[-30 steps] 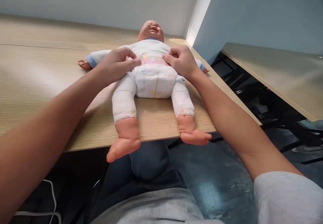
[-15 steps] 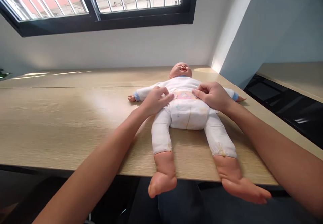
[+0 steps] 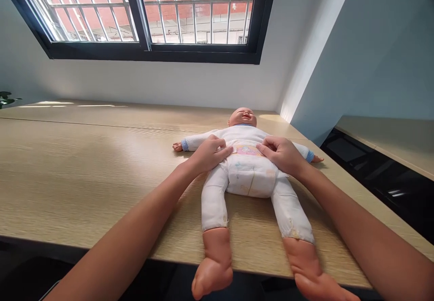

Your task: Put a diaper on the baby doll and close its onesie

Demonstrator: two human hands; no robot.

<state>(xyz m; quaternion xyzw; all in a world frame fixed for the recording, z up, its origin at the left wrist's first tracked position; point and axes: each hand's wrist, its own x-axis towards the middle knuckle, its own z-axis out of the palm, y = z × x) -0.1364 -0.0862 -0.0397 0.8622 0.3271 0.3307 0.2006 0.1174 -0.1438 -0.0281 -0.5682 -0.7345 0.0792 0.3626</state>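
Observation:
A baby doll (image 3: 244, 134) in a white top lies on its back on the wooden table, head away from me and feet past the near edge. Round its hips is a white diaper (image 3: 251, 176) with a pink printed waistband. My left hand (image 3: 212, 152) pinches the waistband's left side, thumb on the front. At the right side, my right hand (image 3: 280, 152) has its fingers curled and thumb and forefinger pressed on the band. The fastening tabs are mostly covered by my fingers.
The light wooden table (image 3: 84, 179) reaches back to a white wall below a barred window (image 3: 200, 16). To the right, a second wooden surface (image 3: 389, 138) stands past a dark gap. Some plant leaves (image 3: 7, 98) show at the far left.
The view has tilted up, so the doll, table and window sit lower in the picture. Both hands keep their places on the diaper's waistband.

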